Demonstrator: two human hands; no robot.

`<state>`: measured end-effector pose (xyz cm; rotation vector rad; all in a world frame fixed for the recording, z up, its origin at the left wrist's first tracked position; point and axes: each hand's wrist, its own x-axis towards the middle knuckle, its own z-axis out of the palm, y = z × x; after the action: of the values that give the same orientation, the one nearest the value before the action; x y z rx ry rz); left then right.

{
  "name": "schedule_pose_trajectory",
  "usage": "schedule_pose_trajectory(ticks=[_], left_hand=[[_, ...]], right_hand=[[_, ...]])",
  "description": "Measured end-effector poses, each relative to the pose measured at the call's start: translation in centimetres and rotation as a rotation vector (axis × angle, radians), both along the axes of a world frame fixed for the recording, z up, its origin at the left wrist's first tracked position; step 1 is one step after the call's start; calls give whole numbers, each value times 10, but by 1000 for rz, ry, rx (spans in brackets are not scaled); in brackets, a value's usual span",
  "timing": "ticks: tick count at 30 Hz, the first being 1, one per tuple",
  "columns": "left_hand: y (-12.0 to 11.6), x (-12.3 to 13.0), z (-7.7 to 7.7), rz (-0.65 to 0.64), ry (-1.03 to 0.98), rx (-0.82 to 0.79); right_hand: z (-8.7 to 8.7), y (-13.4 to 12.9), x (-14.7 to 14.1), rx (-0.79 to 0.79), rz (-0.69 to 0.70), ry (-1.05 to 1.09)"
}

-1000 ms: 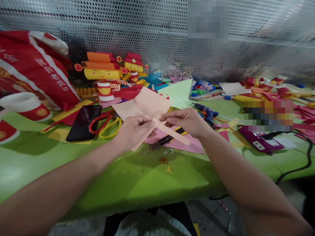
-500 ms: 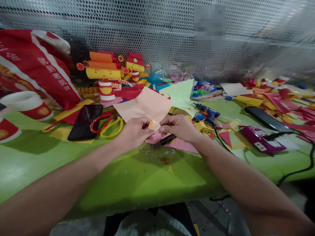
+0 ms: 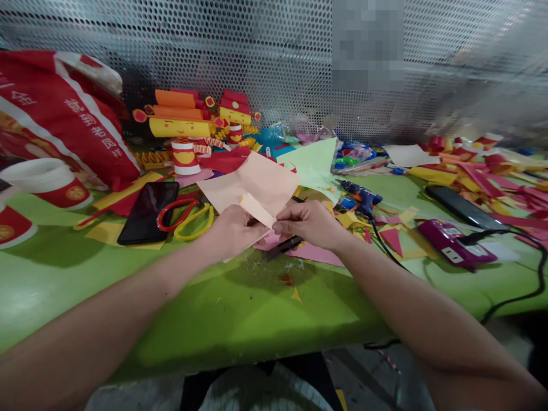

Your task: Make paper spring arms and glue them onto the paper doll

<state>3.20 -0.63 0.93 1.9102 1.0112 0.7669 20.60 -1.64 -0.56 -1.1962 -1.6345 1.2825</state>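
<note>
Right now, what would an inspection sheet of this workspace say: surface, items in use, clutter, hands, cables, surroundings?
Surface: green table, yellow scrap lying on it
Items in use: pale paper strip, pale sheet behind it
Clutter: scissors, black phone, glue gun, coloured paper
Hands: right hand pinches the strip; left hand beside it, grip partly hidden
Cables: black cable at the purple power block
Surroundings: perforated panel behind, red bag leftward

A narrow, pale peach paper strip slants, pinched between 2 hands.
</note>
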Motion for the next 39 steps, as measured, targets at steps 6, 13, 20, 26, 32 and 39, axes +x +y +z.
schedule_pose_trajectory(ticks=[6,13,20,26,32,39], left_hand=[[1,-2,-2,-29,116,-28],[-1,-2,-4,9,65,-1],[-4,-1,-4,31,34,14],[-7,0,-4,51,-48,28],[0,-1,-10,19,-249,-310],[-2,5,-9,112,-396,-381]], right_hand=[[3,0,-1,-53,-17,69],[3,-2,-3,-23,-24,45],[2,-3,-1,109,19,-19],[-2,-6,-1,348,-23,-226],[0,-8,-3,496,-8,-329],[-10,-4,-3,647,-163,-317]])
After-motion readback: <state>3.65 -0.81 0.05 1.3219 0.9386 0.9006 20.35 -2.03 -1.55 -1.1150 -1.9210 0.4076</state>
